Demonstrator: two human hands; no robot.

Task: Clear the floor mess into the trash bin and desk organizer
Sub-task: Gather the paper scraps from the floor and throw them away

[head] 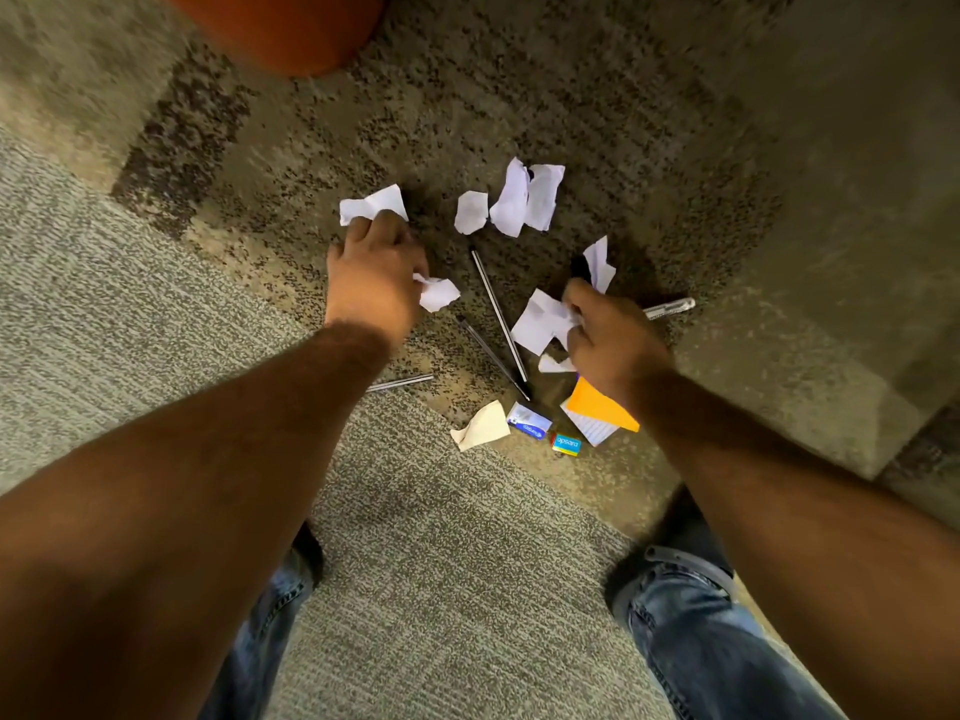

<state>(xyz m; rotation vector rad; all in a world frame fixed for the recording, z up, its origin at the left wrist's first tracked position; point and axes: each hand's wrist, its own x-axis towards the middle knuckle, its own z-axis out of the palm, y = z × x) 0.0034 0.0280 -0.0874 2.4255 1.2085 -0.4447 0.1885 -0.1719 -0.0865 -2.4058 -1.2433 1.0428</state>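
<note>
Left hand clenched on white paper scraps, one poking out beyond the fingers, another at the thumb side. Right hand grips a crumpled sheet. Two pens lie on carpet between the hands. Third pen partly hidden behind right hand; orange notepad partly covered by the wrist.

You have one view only, worn on your head, looking steeply down past both forearms at the carpet. Your left hand and right hand sit mid-frame, fairly near; your jeans-clad knees fill the bottom edge, nearest the lens.
</note>
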